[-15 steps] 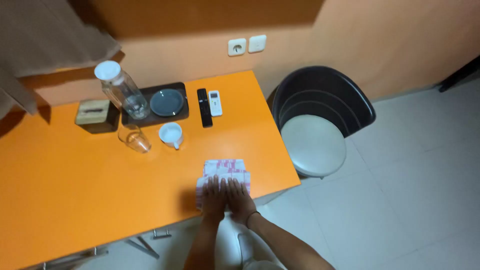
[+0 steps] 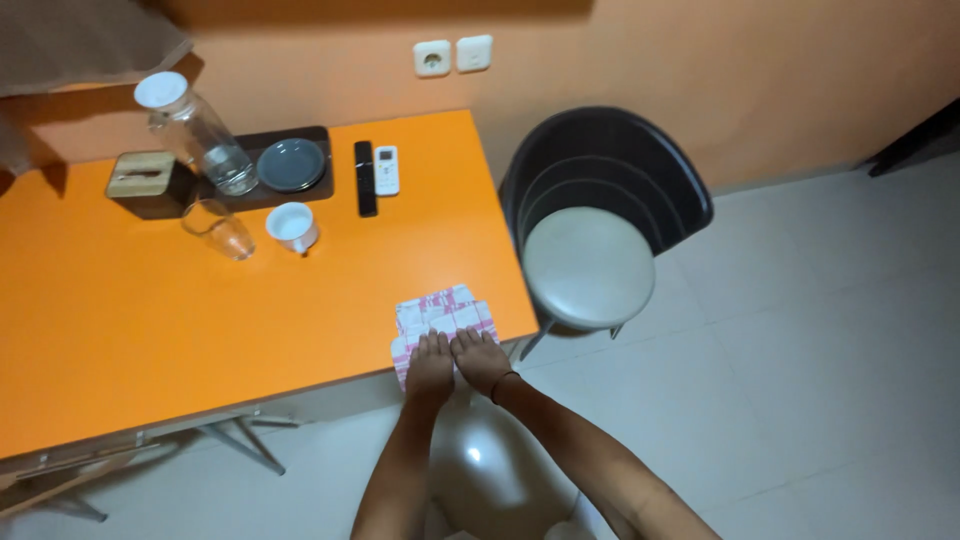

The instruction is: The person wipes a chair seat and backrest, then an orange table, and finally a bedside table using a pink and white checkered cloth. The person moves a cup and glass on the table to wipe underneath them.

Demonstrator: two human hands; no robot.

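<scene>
Both hands flat on folded cloth at desk edge.
Left hand (image 2: pixel 430 364) and right hand (image 2: pixel 481 358) side by side, fingers released, pressing pink-white checked cloth (image 2: pixel 440 315) on orange desk (image 2: pixel 150 320) near corner; round stool (image 2: pixel 588 265) just beside.

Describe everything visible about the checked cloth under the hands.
The cloth is a soft fabric, white with a pink-red check pattern, folded into a flat, roughly rectangular bundle. It lies on the near right corner of the orange table, its near edge at or just over the table's edge. The left hand and right hand press palm-down on its near part, side by side.
</scene>
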